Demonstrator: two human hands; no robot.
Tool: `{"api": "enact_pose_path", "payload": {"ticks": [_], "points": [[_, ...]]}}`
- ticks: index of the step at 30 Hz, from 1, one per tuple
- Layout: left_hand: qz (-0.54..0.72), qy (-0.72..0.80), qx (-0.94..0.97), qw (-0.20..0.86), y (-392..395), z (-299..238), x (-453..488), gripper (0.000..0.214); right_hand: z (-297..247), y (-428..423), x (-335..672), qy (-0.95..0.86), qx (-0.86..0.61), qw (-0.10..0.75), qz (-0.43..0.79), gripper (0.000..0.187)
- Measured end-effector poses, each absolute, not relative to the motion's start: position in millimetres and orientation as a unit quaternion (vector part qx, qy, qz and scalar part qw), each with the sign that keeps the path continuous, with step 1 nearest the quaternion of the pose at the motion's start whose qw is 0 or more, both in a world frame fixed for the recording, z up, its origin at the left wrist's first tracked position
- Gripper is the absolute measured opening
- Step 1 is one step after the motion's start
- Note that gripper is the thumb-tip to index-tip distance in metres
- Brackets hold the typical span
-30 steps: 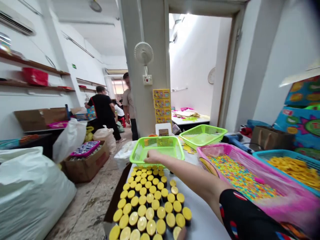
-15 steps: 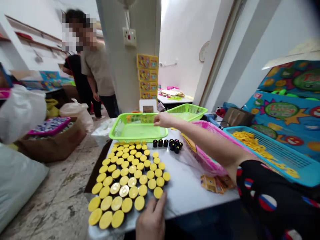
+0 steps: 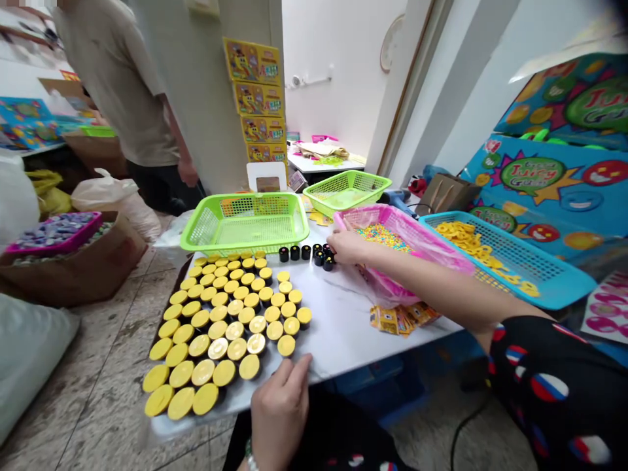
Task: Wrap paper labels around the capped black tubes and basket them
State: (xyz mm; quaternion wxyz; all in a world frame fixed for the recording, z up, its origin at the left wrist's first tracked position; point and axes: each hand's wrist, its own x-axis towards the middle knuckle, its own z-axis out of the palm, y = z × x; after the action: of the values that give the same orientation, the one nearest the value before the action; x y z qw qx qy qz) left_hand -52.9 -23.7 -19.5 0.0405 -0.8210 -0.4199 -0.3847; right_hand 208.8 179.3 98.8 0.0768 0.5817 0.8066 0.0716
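Note:
My left hand (image 3: 282, 402) is closed at the table's front edge, thumb against curled fingers; anything inside is hidden. Beside it stand many dark round tubs with yellow lids (image 3: 218, 347), grouped in uneven rows on the white table (image 3: 338, 324). My right arm reaches across the table. At its end, my right hand (image 3: 346, 245) is curled beside a cluster of small black containers (image 3: 318, 259), its fingertips close to them. Whether it holds one is hidden. Three more black containers (image 3: 295, 253) stand in a row to the cluster's left.
Two green baskets (image 3: 245, 247) (image 3: 350, 208) stand at the back. A pink plastic-lined basket (image 3: 441, 258) holds colourful beads. To its right, a blue basket (image 3: 564, 284) holds yellow pieces. Orange packets (image 3: 400, 319) lie near the front edge. A person (image 3: 112, 78) stands behind at left.
My right hand has come down from beside the green basket to the black containers. My left hand stays closed near the front edge. The view has tilted down and shifted right.

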Motion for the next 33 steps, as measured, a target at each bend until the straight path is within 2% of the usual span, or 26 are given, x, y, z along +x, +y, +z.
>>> {"api": "enact_pose_path", "payload": {"ticks": [6,11,15,19,23,26,28,30,32,33], "points": [[-0.373,-0.419,-0.827,0.035,-23.2,-15.9,-54.0,0.024,103.2,179.7,208.5,0.799,0.586,0.106,0.080,0.028],[-0.376,-0.413,-0.829,0.027,-23.8,-13.0,-53.3,0.024,130.2,147.6,205.2,0.814,0.565,0.108,0.082,0.023],[-0.397,-0.403,-0.824,-0.037,-23.0,-6.3,-40.9,0.035,132.5,89.7,188.7,0.876,0.475,0.053,0.066,0.016],[-0.391,-0.401,-0.824,-0.087,-13.6,-1.7,-18.2,0.045,102.0,37.8,168.0,0.915,0.403,0.008,0.015,0.016],[-0.396,-0.395,-0.825,-0.077,1.1,-5.4,-1.2,0.034,76.3,16.4,159.7,0.910,0.410,-0.054,-0.003,0.016],[-0.395,-0.390,-0.827,-0.086,9.7,-9.1,2.0,0.029,84.1,20.6,176.4,0.903,0.417,-0.094,-0.040,0.018],[-0.394,-0.394,-0.826,-0.090,13.7,-10.9,1.0,0.030,103.5,34.0,207.6,0.875,0.458,-0.143,-0.067,0.021],[-0.393,-0.395,-0.826,-0.087,16.1,-12.6,-0.7,0.032,128.7,52.2,256.8,0.783,0.588,-0.194,-0.050,0.020],[-0.396,-0.386,-0.829,-0.079,16.7,-14.4,-2.3,0.033,150.8,67.3,317.6,0.600,0.780,-0.176,0.002,0.019],[-0.397,-0.379,-0.832,-0.076,16.3,-15.5,-2.9,0.033,157.8,71.6,348.6,0.541,0.824,-0.165,0.018,0.020]]}}
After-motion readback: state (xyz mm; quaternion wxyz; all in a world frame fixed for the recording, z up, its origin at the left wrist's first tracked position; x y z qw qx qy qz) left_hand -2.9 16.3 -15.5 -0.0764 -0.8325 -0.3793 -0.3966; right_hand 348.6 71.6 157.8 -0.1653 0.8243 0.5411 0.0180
